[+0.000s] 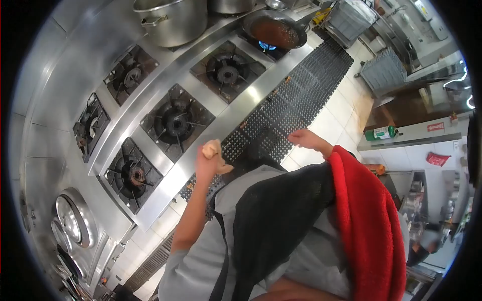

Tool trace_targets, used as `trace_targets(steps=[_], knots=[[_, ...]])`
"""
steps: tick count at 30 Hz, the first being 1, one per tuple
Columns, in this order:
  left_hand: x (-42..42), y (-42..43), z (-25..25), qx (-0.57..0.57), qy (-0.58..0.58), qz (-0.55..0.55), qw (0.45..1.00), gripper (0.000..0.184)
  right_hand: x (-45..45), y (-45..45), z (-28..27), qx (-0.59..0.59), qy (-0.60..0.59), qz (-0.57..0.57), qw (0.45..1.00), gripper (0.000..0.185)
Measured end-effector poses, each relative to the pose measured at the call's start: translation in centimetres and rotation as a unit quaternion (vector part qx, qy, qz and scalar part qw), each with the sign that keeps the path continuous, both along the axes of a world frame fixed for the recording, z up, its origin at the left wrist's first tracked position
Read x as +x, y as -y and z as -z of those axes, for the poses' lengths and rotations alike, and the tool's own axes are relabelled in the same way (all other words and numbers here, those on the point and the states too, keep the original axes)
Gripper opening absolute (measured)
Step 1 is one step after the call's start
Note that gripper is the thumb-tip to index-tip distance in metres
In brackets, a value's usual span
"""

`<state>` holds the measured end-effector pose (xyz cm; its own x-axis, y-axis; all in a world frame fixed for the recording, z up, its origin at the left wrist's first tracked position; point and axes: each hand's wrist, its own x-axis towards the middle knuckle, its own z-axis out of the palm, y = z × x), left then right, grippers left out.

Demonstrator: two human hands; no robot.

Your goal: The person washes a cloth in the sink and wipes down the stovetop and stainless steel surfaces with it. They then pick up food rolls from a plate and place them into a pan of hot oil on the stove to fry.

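Observation:
My left hand (207, 159) is closed round a crumpled beige cloth (216, 153), close to the front edge of the steel stove (163, 193). Part of the cloth hangs below the fingers. My right hand (304, 139) is held out over the floor beside the black mat (281, 110), its fingers partly curled and their grip unclear. A red towel (369, 220) lies over the shoulder on the right, on top of a black apron (281, 210).
A dark wok (273, 31) with reddish-brown contents sits over a blue flame at the stove's far end. Large steel pots (173, 22) stand behind the burners. Grey crates (384, 71), a green bottle (380, 133) and another person (427, 246) are at the right.

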<state>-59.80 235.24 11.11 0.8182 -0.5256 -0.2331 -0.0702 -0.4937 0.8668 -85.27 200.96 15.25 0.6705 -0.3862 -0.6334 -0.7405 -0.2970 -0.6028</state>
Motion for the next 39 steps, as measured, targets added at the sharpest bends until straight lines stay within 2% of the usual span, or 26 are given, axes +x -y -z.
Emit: trace_targets(steps=[2,4,5,6,8,9,10,11,14,15,17,22,25,27,29,30,32,33,34,35,36,37,38,39], knots=[[-0.4,-2.6,1.1,-0.011,-0.036,-0.028,0.999,0.057,-5.0,-0.3,3.2,-0.006,-0.037,0.048,0.998,0.039],[-0.4,-4.6,1.4,-0.031,-0.035,-0.051,0.998,0.058,-9.7,-0.9,5.3,0.002,-0.059,0.035,0.998,0.042],[0.1,-5.3,3.5,-0.025,-0.048,-0.056,0.997,0.059,-10.6,-2.2,5.1,-0.036,-0.134,0.03,0.99,0.035],[0.3,-5.1,3.1,-0.019,-0.053,-0.059,0.997,0.059,-11.9,-3.1,5.4,-0.03,-0.14,0.027,0.989,0.035],[1.3,-5.1,2.3,0.008,-0.061,-0.012,0.998,0.058,-14.6,-4.5,5.8,-0.106,-0.075,-0.168,0.977,0.026],[1.4,-4.7,1.9,-0.006,-0.049,-0.016,0.999,0.057,-15.9,-5.1,5.9,-0.148,-0.025,-0.268,0.952,0.021],[1.6,-3.9,1.6,-0.022,-0.031,-0.017,0.999,0.057,-16.9,-5.4,7.0,-0.135,-0.022,-0.273,0.952,0.021],[2.1,-3.2,1.3,-0.012,-0.029,-0.016,0.999,0.057,-18.3,-5.7,8.5,-0.1,-0.013,-0.2,0.975,0.021],[3.7,-0.6,0.4,-0.041,-0.041,0.032,0.998,0.066,-21.5,-7.0,10.2,-0.063,0.038,-0.082,0.994,0.038],[4.2,0.2,0.0,-0.062,-0.1,0.056,0.991,0.072,-21.2,-7.1,9.5,-0.068,-0.007,-0.071,0.995,0.039],[5.6,1.6,-1.3,-0.079,-0.209,0.12,0.967,0.085,-21.1,-7.8,8.9,-0.07,-0.015,-0.05,0.996,0.04],[6.8,5.1,-0.3,-0.122,-0.229,0.133,0.956,0.078,-24.2,-8.5,11.0,-0.119,0.035,0.008,0.992,0.038],[6.3,7.4,-1.1,-0.086,-0.191,0.108,0.972,0.07,-27.1,-8.7,13.0,-0.115,0.036,0.022,0.993,0.034],[6.3,8.5,0.5,-0.066,-0.162,0.091,0.98,0.067,-29.1,-8.8,15.0,-0.118,0.041,0.016,0.992,0.03],[6.3,9.5,2.3,-0.014,-0.122,0.062,0.991,0.061,-30.6,-8.7,16.9,-0.165,0.072,-0.051,0.982,0.026],[6.4,10.0,2.8,-0.01,-0.115,0.064,0.991,0.061,-30.9,-8.3,17.1,-0.24,0.112,-0.152,0.952,0.024],[6.4,11.3,4.3,0.005,-0.067,0.048,0.997,0.065,-31.1,-7.4,17.7,-0.204,0.081,-0.141,0.965,0.023],[6.4,11.6,6.1,0.024,0.015,0.045,0.999,0.069,-31.4,-7.1,17.6,-0.169,0.044,-0.135,0.975,0.022],[5.6,12.4,6.7,0.026,0.017,0.062,0.998,0.069,-31.5,-6.4,17.2,-0.136,0.001,-0.103,0.985,0.02],[4.9,13.1,6.7,0.161,0.16,0.043,0.973,0.07,-30.9,-5.9,15.4,-0.101,-0.029,-0.025,0.994,0.018],[4.4,13.7,6.0,0.284,0.302,0.015,0.91,0.072,-31.4,-4.2,15.9,-0.096,-0.023,-0.012,0.995,0.018],[4.1,14.5,5.2,0.258,0.328,0.029,0.908,0.07,-32.0,-2.5,16.4,-0.092,-0.016,0.001,0.996,0.018],[3.1,15.6,4.0,0.227,0.352,0.051,0.906,0.069,-34.2,-0.9,19.9,-0.12,0.016,-0.039,0.992,0.019],[2.0,16.7,2.8,0.194,0.379,0.094,0.9,0.065,-34.2,0.5,21.9,-0.277,0.033,-0.109,0.954,0.027]])
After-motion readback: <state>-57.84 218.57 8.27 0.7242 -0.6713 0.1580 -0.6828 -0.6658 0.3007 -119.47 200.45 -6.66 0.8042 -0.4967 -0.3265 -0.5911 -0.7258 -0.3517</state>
